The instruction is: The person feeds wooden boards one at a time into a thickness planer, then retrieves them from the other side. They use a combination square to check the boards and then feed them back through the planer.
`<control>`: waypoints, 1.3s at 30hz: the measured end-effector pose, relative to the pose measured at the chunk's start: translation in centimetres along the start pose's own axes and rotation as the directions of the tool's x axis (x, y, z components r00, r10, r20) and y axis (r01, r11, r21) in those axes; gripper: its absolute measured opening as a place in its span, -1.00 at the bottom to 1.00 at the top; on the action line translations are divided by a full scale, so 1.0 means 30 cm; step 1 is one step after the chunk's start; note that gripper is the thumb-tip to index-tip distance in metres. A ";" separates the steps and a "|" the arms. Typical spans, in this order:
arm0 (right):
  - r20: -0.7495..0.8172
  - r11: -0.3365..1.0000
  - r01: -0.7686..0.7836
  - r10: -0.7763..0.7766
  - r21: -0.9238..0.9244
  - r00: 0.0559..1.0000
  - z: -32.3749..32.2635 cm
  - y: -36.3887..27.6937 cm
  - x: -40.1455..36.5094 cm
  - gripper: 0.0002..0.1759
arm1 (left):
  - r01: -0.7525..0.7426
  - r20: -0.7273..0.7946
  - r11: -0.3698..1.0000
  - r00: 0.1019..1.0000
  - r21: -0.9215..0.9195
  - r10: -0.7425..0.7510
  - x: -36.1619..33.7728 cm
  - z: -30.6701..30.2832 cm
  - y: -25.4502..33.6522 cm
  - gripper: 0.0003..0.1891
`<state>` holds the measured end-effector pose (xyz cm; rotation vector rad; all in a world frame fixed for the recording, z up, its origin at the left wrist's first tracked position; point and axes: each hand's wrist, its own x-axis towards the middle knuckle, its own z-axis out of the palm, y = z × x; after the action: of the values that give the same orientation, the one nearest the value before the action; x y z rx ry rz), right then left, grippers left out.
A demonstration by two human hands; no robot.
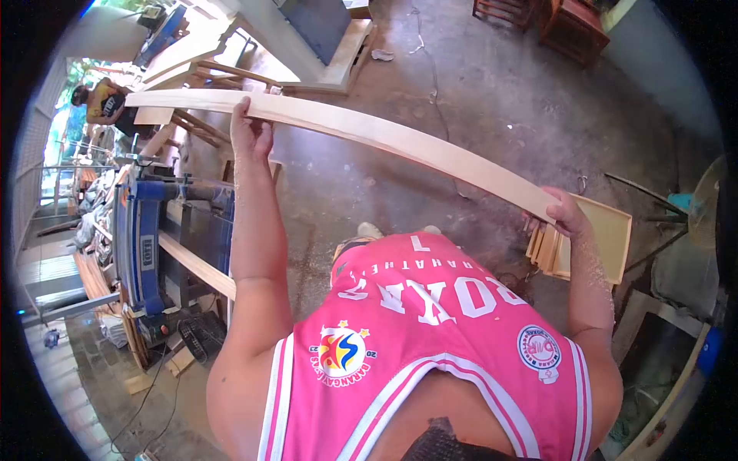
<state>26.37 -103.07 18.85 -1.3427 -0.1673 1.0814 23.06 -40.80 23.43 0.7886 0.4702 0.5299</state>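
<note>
A long, pale wooden board (392, 137) spans the view in front of me, held up above the floor; it looks bowed through the wide lens. My left hand (251, 132) grips it toward its far left part, thumb on the near face and fingers curled beneath. At the right end, my right hand (566, 212) is closed around the board, with sawdust on the wrist and forearm. Below that hand are several stacked wooden pieces (544, 247) beside a shallow pale tray-like panel (607, 237).
A blue machine (146, 247) stands at left, a wooden strip (196, 265) extending from it. Another person (105, 104) is at the far left near a work table. A stand fan (703, 203) is at right, wooden furniture (573, 31) behind. Cords lie on the dusty floor.
</note>
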 end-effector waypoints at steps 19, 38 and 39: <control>0.034 0.422 0.243 -0.444 -0.873 0.895 0.097 0.320 -0.013 -0.26 | -0.363 -0.087 0.898 0.932 -0.250 0.352 -0.411 -0.201 0.018 -0.15; 0.073 0.562 -0.034 0.166 -0.826 0.983 0.503 0.472 -0.204 -0.39 | -0.009 -0.093 0.909 0.995 -0.417 -0.033 -0.808 -0.771 -0.254 -0.31; 0.009 0.533 -0.136 0.261 -0.835 0.965 0.542 0.477 -0.222 -0.38 | 0.049 -0.129 0.852 0.982 -0.521 -0.135 -0.842 -0.815 -0.281 -0.25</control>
<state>4.53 -98.61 14.75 -2.1921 -0.7249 1.3588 -8.29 -47.95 6.92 0.2021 0.4826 0.5984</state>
